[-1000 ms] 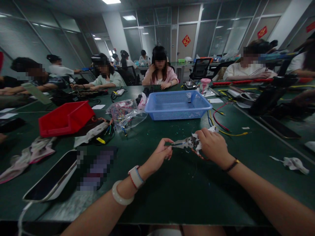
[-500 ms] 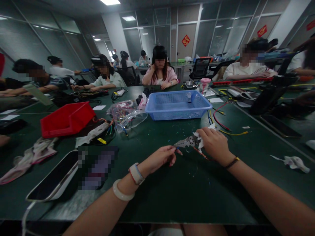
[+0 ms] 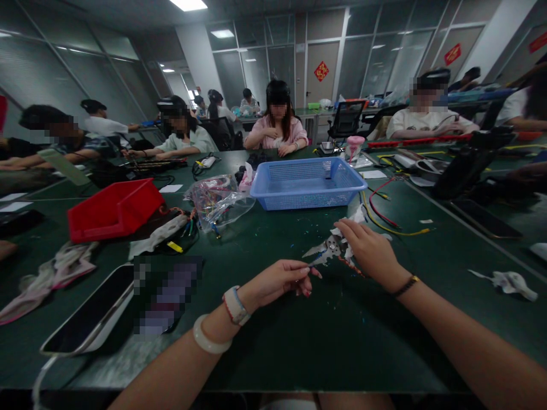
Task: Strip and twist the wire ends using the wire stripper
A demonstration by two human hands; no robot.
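My right hand is closed around a pair of wire strippers, whose handles are wrapped in white, tissue-like material. The metal jaws stand apart and point left. With thumb and fingers pinched together, my left hand is at the tip of the lower jaw, holding what looks like a thin blue wire; most of it is hidden or too small to make out. A twisted orange-brown wire shows under my right hand. Tiny blue scraps are scattered on the green table.
Beyond my hands stands a blue mesh basket. To its left are a clear bag of wires and a red bin. Red and yellow cables lie right. A white-edged device is near left. Several people sit around the tables.
The wire strippers' jaws have opened from nearly closed. My left hand has shifted slightly right and down, and my right hand slightly left. The person opposite has lowered a hand from the head.
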